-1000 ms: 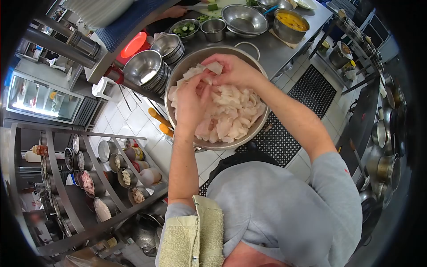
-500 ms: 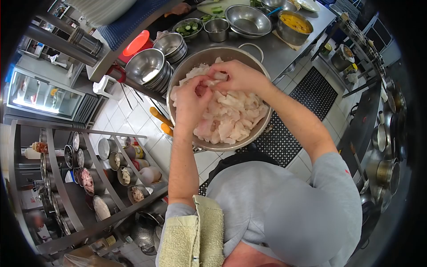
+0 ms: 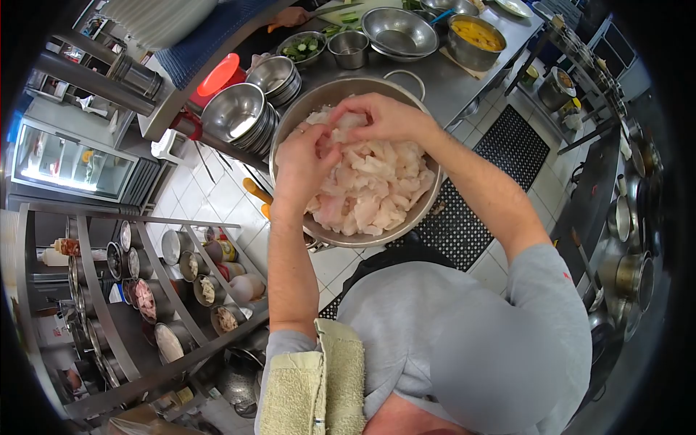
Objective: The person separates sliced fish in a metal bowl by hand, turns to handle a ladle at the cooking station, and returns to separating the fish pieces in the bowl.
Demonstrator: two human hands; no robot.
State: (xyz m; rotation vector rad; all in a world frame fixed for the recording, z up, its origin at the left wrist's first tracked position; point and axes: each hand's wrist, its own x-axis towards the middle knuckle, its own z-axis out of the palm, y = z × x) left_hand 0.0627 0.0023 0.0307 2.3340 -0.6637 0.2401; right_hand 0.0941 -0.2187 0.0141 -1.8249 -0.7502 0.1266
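A large metal pot [image 3: 429, 199] with loop handles holds a heap of pale raw fish pieces [image 3: 377, 185], whitish and slightly pink. Above the heap's far side, my right hand [image 3: 384, 118] curls its thumb and fingers around a fish piece [image 3: 349, 123]. My left hand [image 3: 303, 156] faces it from the left, its fingers bent at the same piece and the thumb pointing right. Fingers of both hands partly cover that piece.
Stacked steel bowls [image 3: 235, 112] stand left of the pot. Behind are a bowl of cut green vegetables [image 3: 303, 48], a small pot [image 3: 349, 49], a wide bowl [image 3: 400, 32] and a pot of yellow food [image 3: 475, 35]. At the top, a co-worker's hand [image 3: 288, 16] is near an orange-handled knife.
Both hands have shifted slightly left, and the fingers have spread a little farther apart around the fish piece. At the top, a co-worker's hand and knife have come into clearer view.
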